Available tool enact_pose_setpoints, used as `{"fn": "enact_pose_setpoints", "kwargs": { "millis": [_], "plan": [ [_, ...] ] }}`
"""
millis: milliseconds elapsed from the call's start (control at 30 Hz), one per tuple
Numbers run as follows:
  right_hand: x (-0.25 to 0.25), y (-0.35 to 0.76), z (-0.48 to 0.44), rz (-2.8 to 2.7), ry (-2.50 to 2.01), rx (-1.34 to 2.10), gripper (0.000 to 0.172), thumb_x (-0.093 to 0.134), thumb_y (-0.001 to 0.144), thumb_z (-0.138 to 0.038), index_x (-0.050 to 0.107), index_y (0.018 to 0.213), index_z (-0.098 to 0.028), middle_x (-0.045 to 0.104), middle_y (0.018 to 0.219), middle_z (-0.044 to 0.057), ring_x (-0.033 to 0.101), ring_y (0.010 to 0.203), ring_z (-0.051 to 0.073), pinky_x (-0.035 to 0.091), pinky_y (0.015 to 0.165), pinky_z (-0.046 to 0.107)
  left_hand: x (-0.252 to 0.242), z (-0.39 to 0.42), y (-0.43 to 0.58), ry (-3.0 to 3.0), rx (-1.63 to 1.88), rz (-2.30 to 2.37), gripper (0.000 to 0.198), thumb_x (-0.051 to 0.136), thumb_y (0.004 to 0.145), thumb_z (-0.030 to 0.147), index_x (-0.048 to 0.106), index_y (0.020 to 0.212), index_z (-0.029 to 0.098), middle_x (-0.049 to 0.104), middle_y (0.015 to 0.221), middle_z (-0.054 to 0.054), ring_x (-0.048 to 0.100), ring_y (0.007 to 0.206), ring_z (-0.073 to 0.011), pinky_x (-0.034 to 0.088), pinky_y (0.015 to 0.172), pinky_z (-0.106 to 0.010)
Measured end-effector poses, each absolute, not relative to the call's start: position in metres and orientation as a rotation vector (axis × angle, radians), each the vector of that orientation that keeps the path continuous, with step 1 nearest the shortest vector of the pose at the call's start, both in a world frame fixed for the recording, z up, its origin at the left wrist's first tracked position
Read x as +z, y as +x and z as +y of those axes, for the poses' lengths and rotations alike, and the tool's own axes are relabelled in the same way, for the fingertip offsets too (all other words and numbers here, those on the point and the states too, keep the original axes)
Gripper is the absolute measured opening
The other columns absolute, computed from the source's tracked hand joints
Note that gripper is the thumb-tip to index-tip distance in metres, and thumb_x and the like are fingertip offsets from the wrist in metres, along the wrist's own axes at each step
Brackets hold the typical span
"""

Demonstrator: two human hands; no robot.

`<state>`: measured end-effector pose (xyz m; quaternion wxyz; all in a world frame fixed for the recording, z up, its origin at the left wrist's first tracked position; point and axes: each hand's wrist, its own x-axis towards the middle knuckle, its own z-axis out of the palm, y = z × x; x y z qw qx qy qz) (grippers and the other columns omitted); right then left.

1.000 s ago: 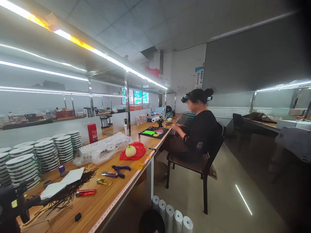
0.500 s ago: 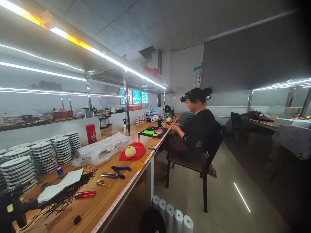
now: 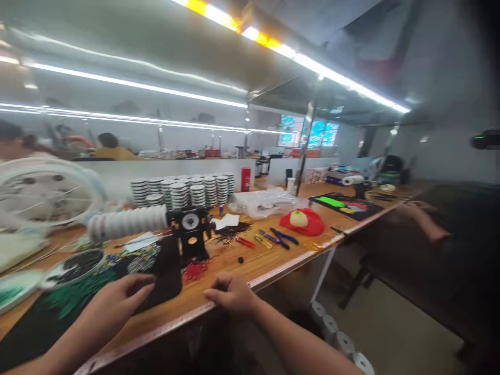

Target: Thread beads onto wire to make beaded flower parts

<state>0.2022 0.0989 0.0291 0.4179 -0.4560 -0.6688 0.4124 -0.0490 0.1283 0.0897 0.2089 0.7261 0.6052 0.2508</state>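
My left hand (image 3: 119, 302) lies on a black mat (image 3: 166, 278) at the near edge of the wooden bench (image 3: 250, 268), fingers stretched out and holding nothing. My right hand (image 3: 231, 293) rests on the bench edge with its fingers curled under; what they hold, if anything, is hidden. Just beyond that hand lies a small pile of red bits (image 3: 197, 269). Behind the mat stands a black winding device (image 3: 190, 234) with a long white coil (image 3: 127, 222) on its left. The picture is smeared by motion.
On the bench are a bowl of black pieces (image 3: 74, 263), green strands (image 3: 72, 295), stacked white spools (image 3: 183, 190), a red can (image 3: 245, 179), blue pliers (image 3: 284, 237) and a red bag with a pale fruit (image 3: 302, 221). A white fan (image 3: 47, 192) stands left. A co-worker's arm (image 3: 425, 225) shows right.
The view has swung left and down, from the seated co-worker to the bench in front of me. Both my hands, the black mat and the winding device have come into view.
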Motion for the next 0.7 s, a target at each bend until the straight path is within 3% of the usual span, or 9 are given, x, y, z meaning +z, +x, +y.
{"fn": "enact_pose_setpoints", "kwargs": {
  "millis": [100,233,333,467,700],
  "plan": [
    [0.031,0.205,0.105,-1.755,-1.091,1.022,0.024,0.060,0.075,-0.033,0.055,0.064,-0.013,0.046,0.056,-0.003,0.039,0.052,0.007,0.029,0.049,0.020,0.088,0.131,-0.064,2.069,0.523,1.759,0.036,0.045,0.074,0.037,0.066,0.094,0.015,0.068,0.097,-0.006,0.061,0.092,-0.0237,0.044,0.078,-0.028],
    [0.033,0.207,0.103,-1.806,-1.083,1.027,0.025,0.058,0.078,-0.034,0.053,0.065,-0.014,0.045,0.058,-0.003,0.038,0.054,0.008,0.030,0.051,0.021,0.077,0.138,-0.044,2.073,0.416,1.794,0.028,0.048,0.073,0.037,0.068,0.081,0.019,0.070,0.086,-0.005,0.062,0.082,-0.0213,0.043,0.068,-0.026],
    [0.032,0.207,0.102,-1.826,-1.089,1.023,0.025,0.057,0.078,-0.034,0.051,0.065,-0.014,0.044,0.058,-0.003,0.038,0.054,0.008,0.029,0.051,0.021,0.072,0.142,-0.025,2.103,0.410,1.890,0.030,0.049,0.071,0.042,0.066,0.079,0.018,0.068,0.084,-0.009,0.062,0.079,-0.0251,0.041,0.062,-0.029],
    [0.034,0.208,0.104,-1.902,-1.108,1.005,0.022,0.059,0.077,-0.032,0.053,0.065,-0.014,0.047,0.058,-0.003,0.040,0.055,0.008,0.030,0.051,0.020,0.069,0.152,-0.013,2.182,0.334,1.958,0.024,0.051,0.066,0.033,0.063,0.075,0.014,0.066,0.083,-0.015,0.061,0.074,-0.0283,0.036,0.054,-0.030],
    [0.041,0.213,0.103,-1.948,-1.070,1.110,0.016,0.061,0.073,-0.027,0.057,0.066,-0.013,0.052,0.060,-0.002,0.046,0.057,0.008,0.035,0.053,0.019,0.062,0.165,-0.021,2.213,0.161,1.868,0.017,0.046,0.067,0.021,0.058,0.057,0.015,0.062,0.060,-0.009,0.059,0.058,-0.0221,0.028,0.046,-0.028]
  ]
}}
